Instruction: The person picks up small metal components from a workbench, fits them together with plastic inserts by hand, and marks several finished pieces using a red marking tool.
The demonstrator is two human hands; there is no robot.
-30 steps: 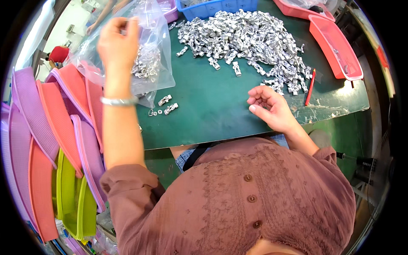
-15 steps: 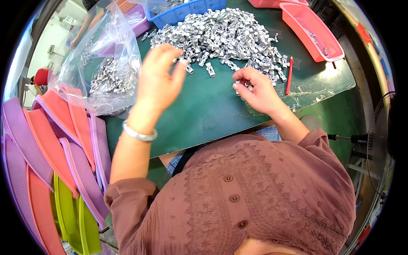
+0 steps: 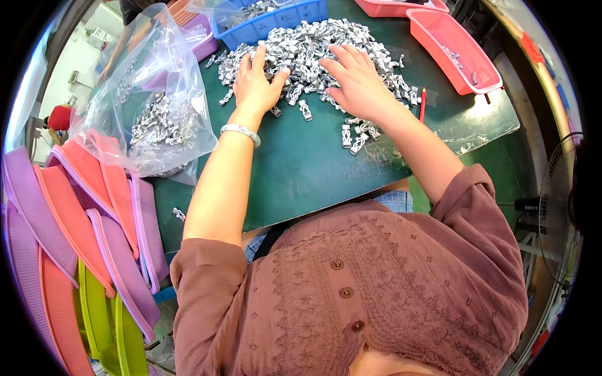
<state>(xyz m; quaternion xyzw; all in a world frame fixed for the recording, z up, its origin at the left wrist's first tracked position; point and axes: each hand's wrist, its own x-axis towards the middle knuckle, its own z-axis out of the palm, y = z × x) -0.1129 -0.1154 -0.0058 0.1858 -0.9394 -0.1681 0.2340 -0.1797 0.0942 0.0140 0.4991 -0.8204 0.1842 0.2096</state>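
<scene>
A heap of small grey and white clip-like parts (image 3: 307, 47) lies on the green table (image 3: 295, 169). At its near left side my left hand (image 3: 258, 86) rests with fingers spread and thumb out, touching the parts. My right hand (image 3: 359, 81) reaches onto the heap's right half, fingers apart and palm down. What lies under both palms is hidden. A single clip (image 3: 305, 110) sits between the hands, just in front of the heap. Below my right wrist lies a small group of clips (image 3: 357, 144). Another loose clip (image 3: 179, 214) is near the table's left edge, beside my left forearm.
A clear plastic bag (image 3: 188, 119) with more parts stands at left. Behind the heap is a blue bin (image 3: 276, 26); a pink basket (image 3: 454, 56) is at right, near a red pencil (image 3: 422, 103). Stacked coloured baskets (image 3: 119, 250) fill the lower left. A fan (image 3: 555, 207) stands at right.
Both hands have moved forward onto the heap and their fingers have spread. The right hand has left the small group of clips, which now shows. A loose clip now shows near the left edge.
</scene>
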